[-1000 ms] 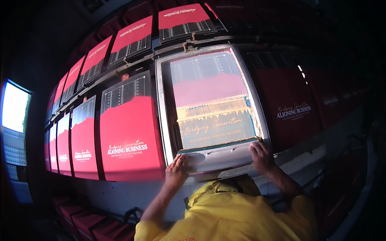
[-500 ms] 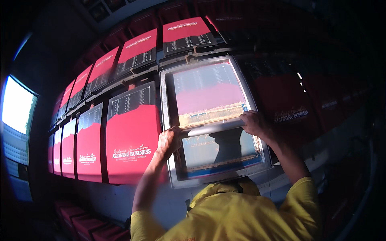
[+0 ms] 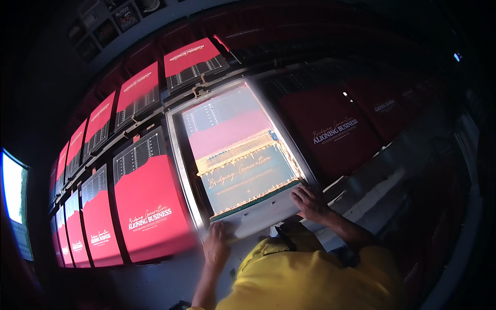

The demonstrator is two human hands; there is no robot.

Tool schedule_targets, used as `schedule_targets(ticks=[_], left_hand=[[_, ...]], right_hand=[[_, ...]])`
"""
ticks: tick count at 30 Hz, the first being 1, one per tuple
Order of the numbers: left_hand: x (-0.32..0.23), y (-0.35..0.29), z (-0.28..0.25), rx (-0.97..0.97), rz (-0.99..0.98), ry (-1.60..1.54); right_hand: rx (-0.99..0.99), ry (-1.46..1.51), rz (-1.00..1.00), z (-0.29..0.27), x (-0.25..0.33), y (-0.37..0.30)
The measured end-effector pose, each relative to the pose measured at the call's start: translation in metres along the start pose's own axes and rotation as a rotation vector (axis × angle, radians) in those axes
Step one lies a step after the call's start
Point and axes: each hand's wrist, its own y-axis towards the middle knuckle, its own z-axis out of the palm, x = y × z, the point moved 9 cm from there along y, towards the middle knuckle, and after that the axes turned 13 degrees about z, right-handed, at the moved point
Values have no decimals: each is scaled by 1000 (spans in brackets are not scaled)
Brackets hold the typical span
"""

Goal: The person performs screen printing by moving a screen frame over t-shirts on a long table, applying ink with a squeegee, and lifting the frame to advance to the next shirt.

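A screen-printing frame (image 3: 181,155) with pale metal sides lies tilted in the view, over a red cloth on a board. Its mesh (image 3: 253,181) shows a dark green lower area with script lettering and orange ink crusted at the margins. Across its near end lies a long pale squeegee (image 3: 261,211), with a green strip along its far edge. My left hand (image 3: 217,244) is closed on the squeegee's left end, its fingers over the top. At the other end my right hand (image 3: 308,203) grips it with bent fingers. The squeegee hides the frame's near side.
Red printed cloths on boards stand in a row to the left, the nearest red cloth (image 3: 147,206) beside the frame. More lie beyond a metal rail (image 3: 129,125). To the right a shaded red cloth (image 3: 330,139) lies close by. A bright window (image 3: 14,191) is far left.
Both hands have drawn the squeegee from the middle of the mesh to its near end. More of the lettered area shows behind it. The whole view has shifted and turned somewhat.
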Motion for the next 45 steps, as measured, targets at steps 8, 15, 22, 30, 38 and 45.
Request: schedule_targets(ticks=[8,15,22,30,38,45], left_hand=[[-36,3,-7,61,172,-122],[59,-25,-15,-204,-223,-71],[168,-65,59,-388,-641,-550],[162,-54,40,-478,-532,-591],[156,-74,-18,-513,-845,-733],[246,-179,-67,-705,-771,-698]], right_hand=[[-20,263,37,1,-8,-20],[-443,356,483,-5,-82,7],[-525,346,674,60,-122,4],[-367,614,950,106,-156,2],[-292,684,980,84,-121,3],[-304,859,868,121,5,22]])
